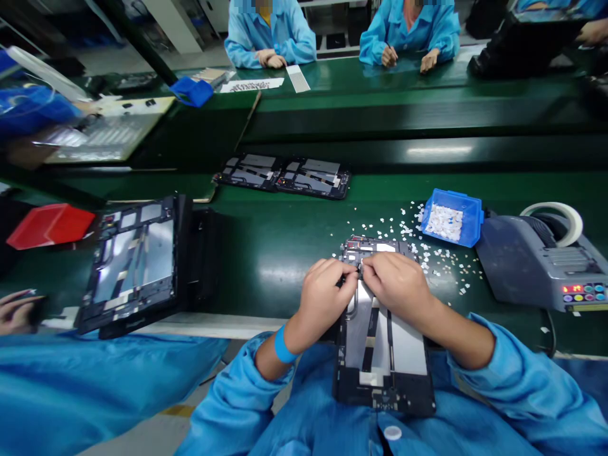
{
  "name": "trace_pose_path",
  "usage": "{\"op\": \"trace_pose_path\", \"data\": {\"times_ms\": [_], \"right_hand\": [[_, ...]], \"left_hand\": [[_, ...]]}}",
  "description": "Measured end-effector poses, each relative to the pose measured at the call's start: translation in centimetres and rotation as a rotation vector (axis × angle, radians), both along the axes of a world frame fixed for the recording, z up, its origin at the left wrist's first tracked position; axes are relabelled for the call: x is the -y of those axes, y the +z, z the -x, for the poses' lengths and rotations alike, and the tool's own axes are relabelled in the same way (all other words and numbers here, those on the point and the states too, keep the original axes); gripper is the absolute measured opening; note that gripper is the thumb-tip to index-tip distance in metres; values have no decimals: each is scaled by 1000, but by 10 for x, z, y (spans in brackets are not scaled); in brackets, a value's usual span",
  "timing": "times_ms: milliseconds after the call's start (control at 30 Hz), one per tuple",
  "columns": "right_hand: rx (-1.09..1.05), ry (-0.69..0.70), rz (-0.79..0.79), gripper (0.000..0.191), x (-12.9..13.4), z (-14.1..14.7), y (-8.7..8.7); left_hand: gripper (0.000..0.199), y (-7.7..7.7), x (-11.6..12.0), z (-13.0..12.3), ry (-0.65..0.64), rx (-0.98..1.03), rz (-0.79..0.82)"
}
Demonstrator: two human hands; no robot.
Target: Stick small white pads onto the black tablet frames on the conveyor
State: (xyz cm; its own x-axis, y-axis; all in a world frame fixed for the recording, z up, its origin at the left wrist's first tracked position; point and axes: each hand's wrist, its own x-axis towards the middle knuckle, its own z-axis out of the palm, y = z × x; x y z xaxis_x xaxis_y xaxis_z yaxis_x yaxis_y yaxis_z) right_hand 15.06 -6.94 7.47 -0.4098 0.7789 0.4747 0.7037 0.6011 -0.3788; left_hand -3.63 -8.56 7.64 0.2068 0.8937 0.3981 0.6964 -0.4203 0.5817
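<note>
An opened tablet (409,347) with its batteries, ribbon cables and circuit boards exposed lies in front of me, its near end overhanging the bench edge. Over its upper part, my left hand (325,294) is closed, thumb and forefinger pinched together at a small dark part. My right hand (399,285) pinches close beside it, fingertips almost meeting the left ones. Whatever sits between the fingertips is too small and covered to name. White scraps (430,253) are scattered on the bench beyond and right of the tablet.
A blue bin (475,218) of white pieces stands beside a tape dispenser (517,266) at right. Two opened tablets (313,177) lie ahead. Leftward are stacked tablets (137,259), a red bin (52,226) and a neighbour's hand (18,311). Co-workers (270,31) sit across the bench.
</note>
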Motion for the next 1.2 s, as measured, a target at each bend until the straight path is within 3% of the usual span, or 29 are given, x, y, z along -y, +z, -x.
{"op": "trace_pose_path", "data": {"times_ms": [467, 533, 667, 733, 767, 833, 933, 1000, 1100, 1200], "right_hand": [[92, 37, -27, 29, -9, 3, 8], [110, -65, 12, 25, -19, -20, 14], [313, -582, 192, 16, -44, -97, 23], [400, -708, 264, 17, -49, -123, 24], [396, -694, 257, 16, -48, -126, 24], [301, -541, 193, 14, -38, -113, 25], [138, -180, 151, 17, -17, -61, 25], [82, -13, 154, 21, -8, -26, 23], [56, 63, 145, 24, -6, 3, 17], [67, 51, 112, 25, -8, 9, 9]], "left_hand": [[15, 2, 2, -1, -19, -9, 31], [14, 2, -1, 3, -5, 100, 115], [9, -3, -7, 10, 25, 441, 396], [8, -8, -9, 11, 21, 578, 511], [7, -9, -10, 11, 21, 621, 542], [7, -12, -11, 8, 33, 659, 551], [6, -13, -11, 4, 66, 620, 500], [5, -11, -10, 3, 72, 569, 451], [6, -8, -8, 2, 59, 499, 369], [10, -7, -4, 1, 63, 439, 287]]}}
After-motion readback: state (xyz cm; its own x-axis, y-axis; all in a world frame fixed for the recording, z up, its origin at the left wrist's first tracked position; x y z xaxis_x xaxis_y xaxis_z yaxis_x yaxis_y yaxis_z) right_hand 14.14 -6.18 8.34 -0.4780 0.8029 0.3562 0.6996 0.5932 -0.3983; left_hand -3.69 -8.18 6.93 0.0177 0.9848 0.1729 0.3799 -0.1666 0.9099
